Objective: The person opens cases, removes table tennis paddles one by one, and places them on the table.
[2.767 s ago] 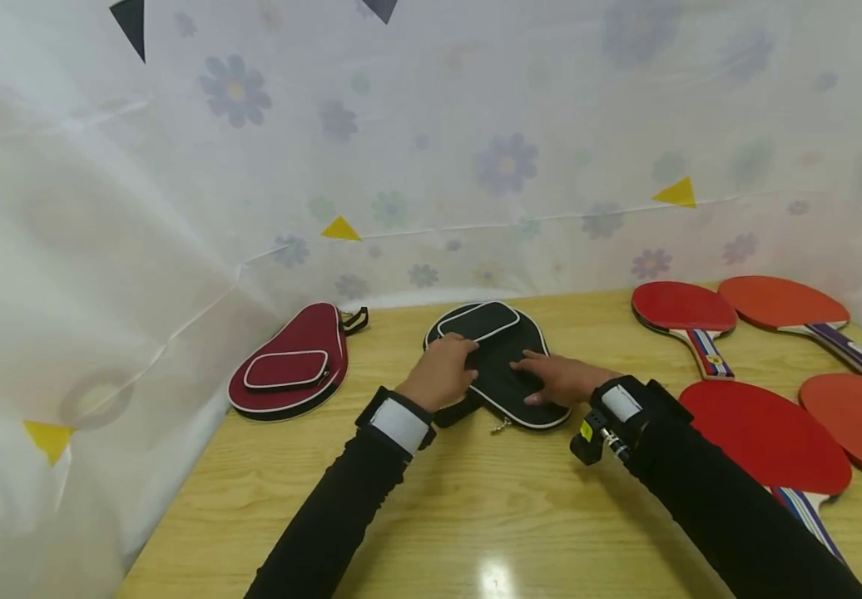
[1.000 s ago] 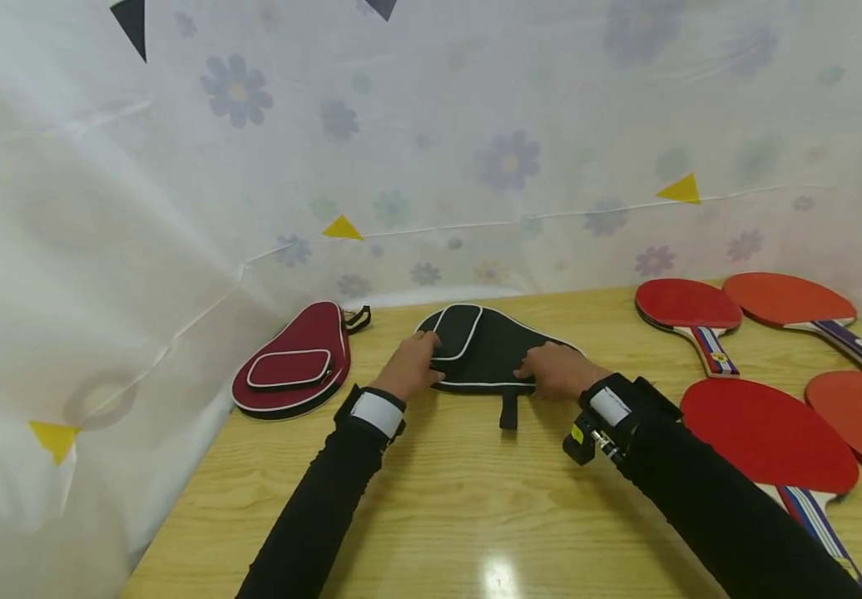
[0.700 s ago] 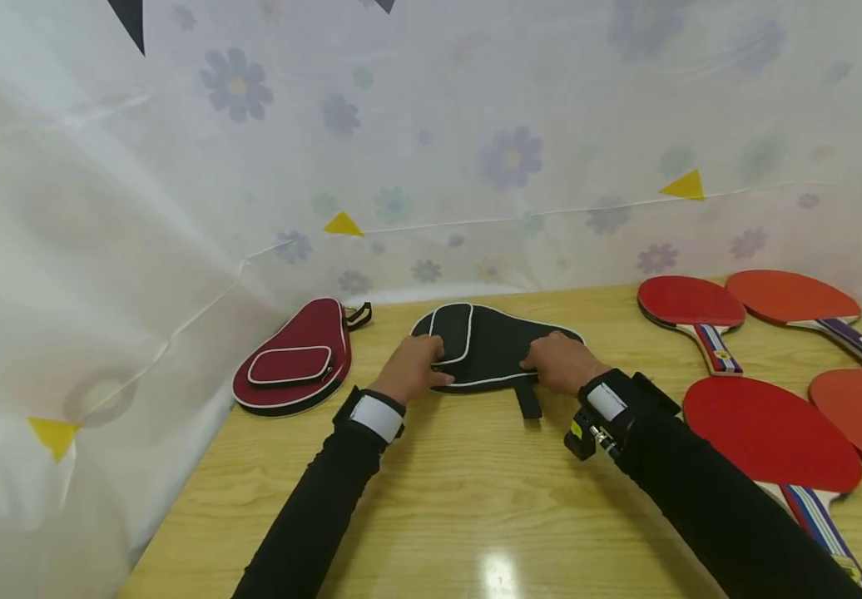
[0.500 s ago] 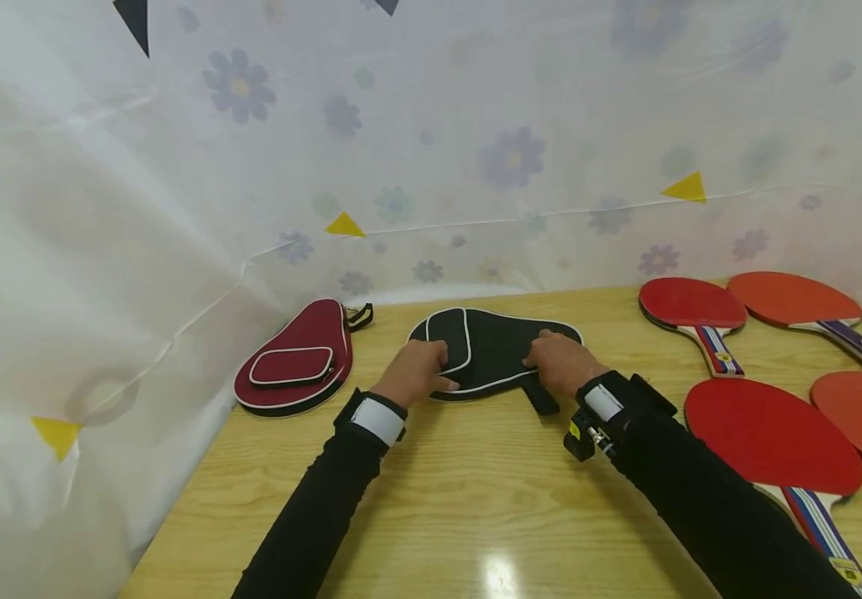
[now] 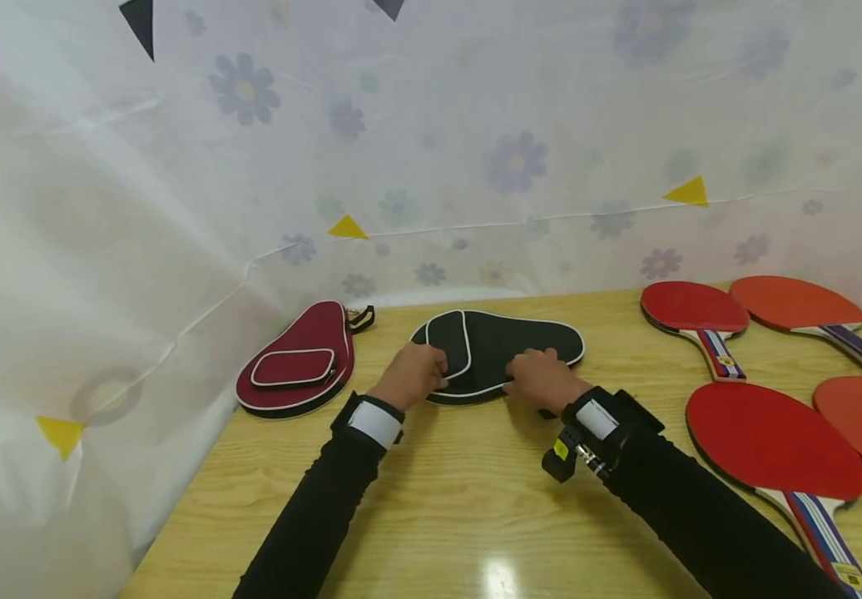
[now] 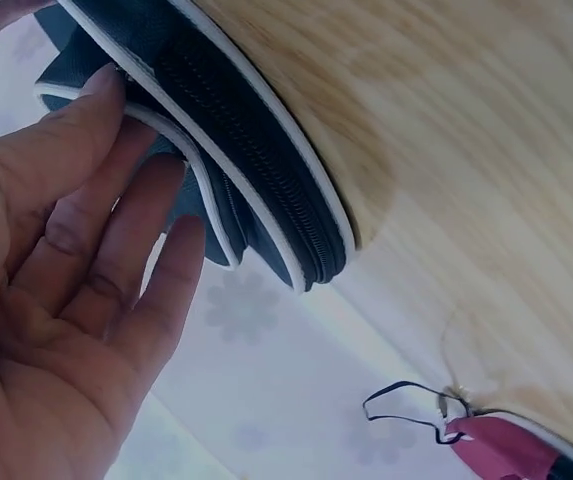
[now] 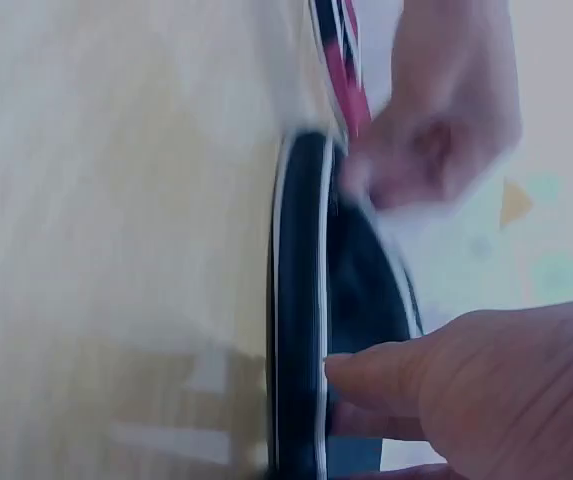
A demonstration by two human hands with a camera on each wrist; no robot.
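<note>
The black table tennis bat case (image 5: 509,337) with white piping lies on the table, its pocket end to the left. My left hand (image 5: 410,374) is at the pocket, pinching its edge between thumb and fingers; in the left wrist view, the left hand (image 6: 76,240) shows its other fingers loosely bent beside the case's zip (image 6: 246,150). My right hand (image 5: 543,378) is at the case's near edge; in the right wrist view, the right hand (image 7: 506,390) touches the piping with a fingertip. Its lower fingers are partly cut off. The case's strap is mostly hidden behind the right hand.
A dark red bat case (image 5: 299,362) with a black wrist loop lies to the left. Several red bats, such as the near one (image 5: 775,437), lie on the right of the wooden table (image 5: 431,507). A flowered white sheet (image 5: 431,150) hangs behind.
The black case has turned so its narrow end points right, and its strap has swung rightward. My right hand has since slid left along the near edge. The left hand stays at the pocket end.
</note>
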